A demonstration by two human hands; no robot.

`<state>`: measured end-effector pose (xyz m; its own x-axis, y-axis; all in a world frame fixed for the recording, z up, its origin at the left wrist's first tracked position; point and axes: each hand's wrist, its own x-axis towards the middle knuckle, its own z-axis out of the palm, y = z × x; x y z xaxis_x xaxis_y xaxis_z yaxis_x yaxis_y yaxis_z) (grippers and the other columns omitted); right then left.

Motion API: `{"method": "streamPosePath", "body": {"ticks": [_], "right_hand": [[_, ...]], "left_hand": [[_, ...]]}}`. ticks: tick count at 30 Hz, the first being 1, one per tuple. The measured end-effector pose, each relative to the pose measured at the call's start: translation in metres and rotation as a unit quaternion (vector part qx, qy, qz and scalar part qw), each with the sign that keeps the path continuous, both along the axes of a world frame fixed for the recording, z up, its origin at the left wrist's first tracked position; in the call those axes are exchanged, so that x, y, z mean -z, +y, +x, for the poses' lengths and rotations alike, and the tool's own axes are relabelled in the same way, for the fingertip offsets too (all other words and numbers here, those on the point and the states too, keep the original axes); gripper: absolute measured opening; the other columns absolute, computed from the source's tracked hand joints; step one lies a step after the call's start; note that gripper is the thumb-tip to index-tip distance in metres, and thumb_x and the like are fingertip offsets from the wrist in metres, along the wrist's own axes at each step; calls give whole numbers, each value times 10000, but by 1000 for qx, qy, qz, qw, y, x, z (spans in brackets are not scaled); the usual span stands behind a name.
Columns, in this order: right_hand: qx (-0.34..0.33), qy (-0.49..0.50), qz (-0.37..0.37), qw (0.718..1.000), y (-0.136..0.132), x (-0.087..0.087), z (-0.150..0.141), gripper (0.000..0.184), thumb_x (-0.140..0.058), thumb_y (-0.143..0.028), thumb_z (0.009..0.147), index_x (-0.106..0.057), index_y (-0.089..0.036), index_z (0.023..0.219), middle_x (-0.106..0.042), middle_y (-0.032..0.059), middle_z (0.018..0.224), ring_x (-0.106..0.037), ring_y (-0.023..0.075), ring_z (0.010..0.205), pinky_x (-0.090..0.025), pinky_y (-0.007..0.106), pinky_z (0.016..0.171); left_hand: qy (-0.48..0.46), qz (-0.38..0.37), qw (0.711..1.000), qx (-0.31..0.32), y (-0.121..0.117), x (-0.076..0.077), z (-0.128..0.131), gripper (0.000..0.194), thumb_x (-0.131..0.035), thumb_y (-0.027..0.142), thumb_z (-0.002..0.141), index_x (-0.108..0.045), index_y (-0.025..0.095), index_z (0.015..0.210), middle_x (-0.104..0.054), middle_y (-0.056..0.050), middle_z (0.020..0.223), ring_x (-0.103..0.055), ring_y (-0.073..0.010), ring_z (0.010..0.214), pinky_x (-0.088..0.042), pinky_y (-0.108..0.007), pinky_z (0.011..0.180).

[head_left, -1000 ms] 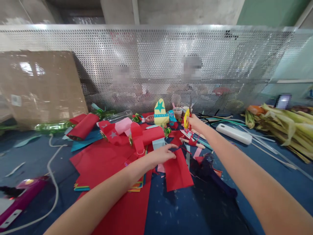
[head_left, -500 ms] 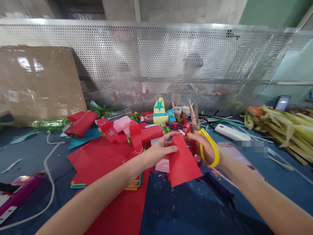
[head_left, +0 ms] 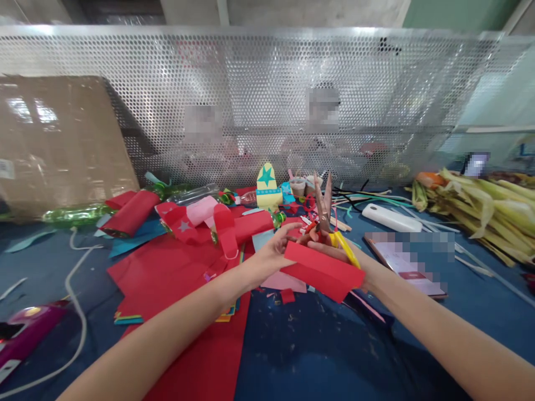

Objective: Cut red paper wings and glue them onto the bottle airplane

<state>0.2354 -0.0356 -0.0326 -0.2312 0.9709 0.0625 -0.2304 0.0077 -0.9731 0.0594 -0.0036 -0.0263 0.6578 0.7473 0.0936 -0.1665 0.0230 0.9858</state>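
My left hand (head_left: 278, 248) pinches one end of a folded red paper (head_left: 321, 273), which slants down to the right over the table. In my right hand (head_left: 330, 248) are yellow-handled scissors (head_left: 324, 209), their blades pointing up and slightly apart. The red paper covers part of my right hand's fingers. A small red scrap (head_left: 287, 296) and a pink sheet (head_left: 286, 281) lie just below. Left of my hands sit red paper-wrapped bottles (head_left: 253, 224), and behind them stands a yellow paper piece with a green star (head_left: 266, 178).
Red sheets (head_left: 163, 273) are stacked at left, near a purple power strip (head_left: 31, 337). A phone (head_left: 403, 267), a white power strip (head_left: 390, 217) and corn husks (head_left: 472, 211) lie at right. Behind stand a perforated metal panel (head_left: 259, 83) and cardboard (head_left: 58, 145); people show through the panel.
My right hand brought the scissors back from the far clutter to beside my left hand. The red paper was lifted off the table and turned sideways. The phone came into sight.
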Motion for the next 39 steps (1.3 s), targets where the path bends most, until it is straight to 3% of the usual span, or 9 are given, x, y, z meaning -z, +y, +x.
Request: {"method": "streamPosePath", "body": {"ticks": [6, 14, 17, 20, 23, 25, 28, 32, 39], "right_hand": [[-37, 6, -65, 997, -9, -1, -8, 306, -772, -440, 665, -594, -223, 788, -582, -43, 626, -522, 106, 525, -387, 223, 481], [-33, -6, -70, 997, -12, -4, -8, 382, -776, -481, 624, -580, -198, 790, -604, -26, 656, -557, 120, 551, -437, 245, 529], [38, -24, -40, 998, -5, -3, -5, 344, -802, -366, 594, -534, -211, 745, -553, -57, 634, -530, 113, 547, -412, 240, 521], [137, -42, 2, 990, 3, -4, 0, 372, -790, -308, 553, -455, -236, 698, -482, -78, 616, -493, 126, 561, -394, 265, 543], [211, -73, 36, 974, 9, -8, 6, 375, -767, -308, 539, -433, -244, 697, -455, -73, 637, -463, 144, 595, -371, 293, 582], [239, -99, 53, 964, 11, -10, 9, 376, -765, -309, 530, -428, -242, 684, -441, -73, 639, -437, 143, 601, -352, 300, 605], [257, -134, 76, 954, 11, -13, 10, 373, -760, -316, 530, -419, -241, 664, -435, -72, 640, -428, 147, 613, -344, 314, 644], [265, -177, 108, 942, 7, -15, 9, 335, -750, -316, 550, -447, -242, 671, -444, -59, 673, -433, 162, 653, -344, 329, 692], [267, -201, 137, 932, 9, -12, 14, 356, -736, -388, 575, -446, -245, 722, -439, -50, 707, -431, 160, 650, -348, 332, 689]], "left_hand": [[49, 102, 991, -67, 10, 2, 1, 628, -748, 273, 635, -493, 263, 1210, -481, 13, 873, -511, -142, 780, -430, -243, 670], [60, 209, 974, -56, 16, -5, -3, 624, -747, 241, 609, -493, 230, 1179, -506, -10, 909, -500, -176, 883, -413, -301, 822], [34, 149, 985, -84, 18, -5, -4, 593, -786, 187, 556, -552, 222, 1101, -551, -11, 931, -525, -177, 901, -424, -272, 805], [-12, -19, 997, -71, 22, -4, -4, 417, -778, 193, 589, -605, 195, 967, -619, -15, 901, -583, -159, 834, -452, -255, 766], [-18, -120, 992, -21, 25, -5, -4, 238, -713, 322, 670, -629, 144, 805, -658, -50, 758, -629, -165, 691, -496, -292, 702], [-17, -145, 989, -2, 25, -7, -5, 311, -646, 443, 719, -630, 133, 742, -663, -70, 695, -644, -179, 643, -515, -308, 662], [-35, -151, 988, -4, 23, -9, -6, 351, -687, 486, 710, -647, 143, 773, -688, -63, 725, -659, -163, 648, -524, -278, 646], [-11, -116, 993, -10, 17, -9, -4, 391, -849, 319, 571, -688, 152, 887, -717, -59, 874, -667, -143, 719, -523, -250, 689], [51, -47, 995, -72, 18, -4, -3, 341, -827, 343, 590, -720, 130, 834, -729, -59, 804, -672, -152, 699, -534, -258, 688]]}}
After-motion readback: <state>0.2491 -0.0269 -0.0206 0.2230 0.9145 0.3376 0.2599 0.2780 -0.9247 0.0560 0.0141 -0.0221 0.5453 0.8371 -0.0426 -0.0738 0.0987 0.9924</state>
